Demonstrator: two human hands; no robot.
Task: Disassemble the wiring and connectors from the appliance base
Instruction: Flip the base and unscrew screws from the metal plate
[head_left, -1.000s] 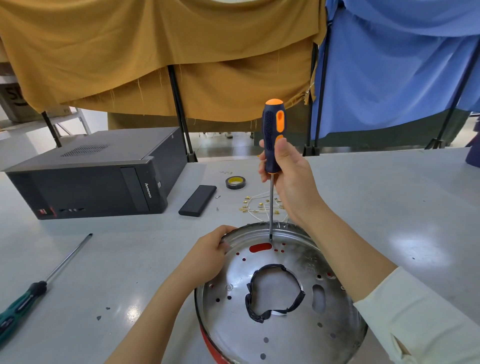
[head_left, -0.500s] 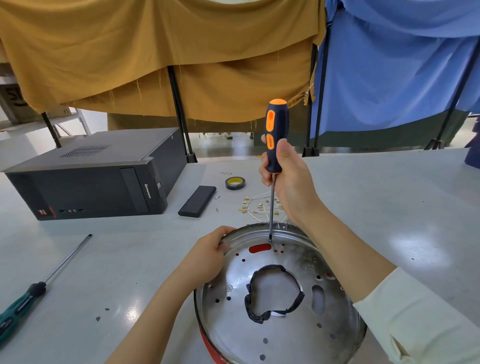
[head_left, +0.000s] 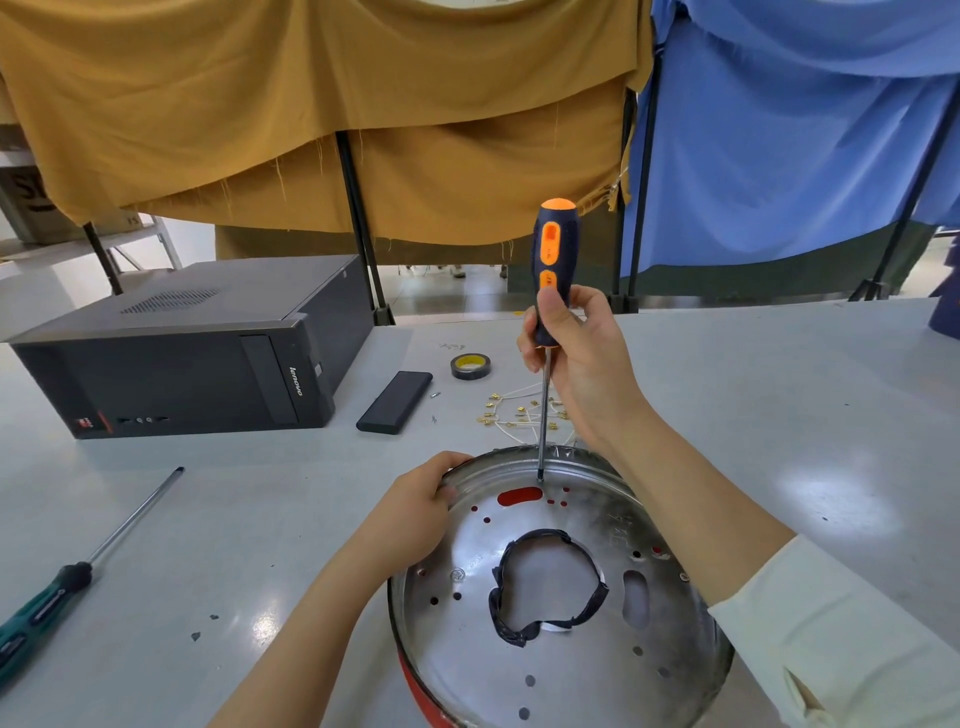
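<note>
1. At the near middle of the grey table (head_left: 208, 519), the left hand (head_left: 415, 506) curls its fingers over the far-left rim of the appliance base (head_left: 561, 639), gripping it. That rolled rim looks like the safest hold: stiff enough to brace against, though the polished metal is probably slippery.
2. Across its perforated plate, the base appears to be thin, light sheet metal, likely to skid or rock under pressure unless pinned down. Black tape rings the ragged central opening, perhaps covering sharp edges.
3. Upright over the far rim, the orange-and-navy screwdriver (head_left: 549, 291) sets its tip on the plate by the red slot.
4. Rightmost, the right hand (head_left: 576, 364) wraps closed around the lower handle.
5. Beyond the base, loose wires with brass connectors (head_left: 511, 413) lie on the table, thin and easily bent.
</note>
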